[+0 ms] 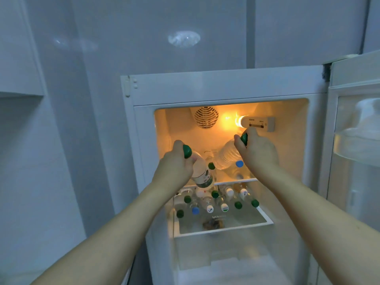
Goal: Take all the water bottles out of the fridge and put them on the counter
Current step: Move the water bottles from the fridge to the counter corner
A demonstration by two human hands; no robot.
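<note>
Inside the open fridge [226, 89], left hand [176, 161] and right hand [257, 151] each grasp a bottle neck; full bottles likely heavy, slippery.

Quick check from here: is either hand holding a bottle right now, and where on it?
Both. The left hand grips a labelled bottle at its green-capped neck; the right hand grips a clear bottle at its green cap end, inside the fridge.
</note>
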